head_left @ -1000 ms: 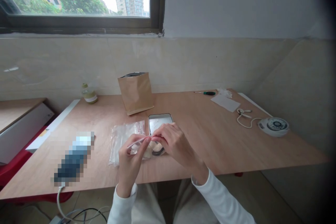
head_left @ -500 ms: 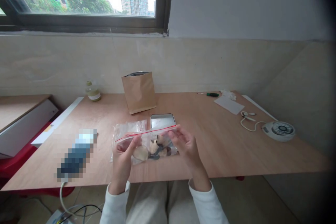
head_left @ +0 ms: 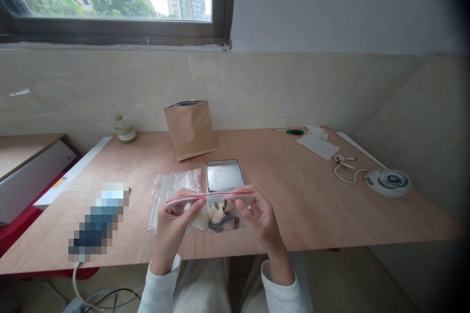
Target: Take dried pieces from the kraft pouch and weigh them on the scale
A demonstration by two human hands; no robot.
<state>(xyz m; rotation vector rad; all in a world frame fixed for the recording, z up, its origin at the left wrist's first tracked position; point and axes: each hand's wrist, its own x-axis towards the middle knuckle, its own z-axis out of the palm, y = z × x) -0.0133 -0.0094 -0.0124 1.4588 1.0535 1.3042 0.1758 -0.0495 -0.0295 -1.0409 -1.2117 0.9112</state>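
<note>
Both hands hold a clear zip bag up over the counter's near edge: the left hand is clamped on its left end, the right hand on its right end. Shells already sit inside; whether the red-lined top is fully pressed closed cannot be told. More empty bags lie just behind.

A clear zip bag with a red seal strip along its top is held upright just above the counter's near edge, pale and dark shells bunched at its bottom.
</note>
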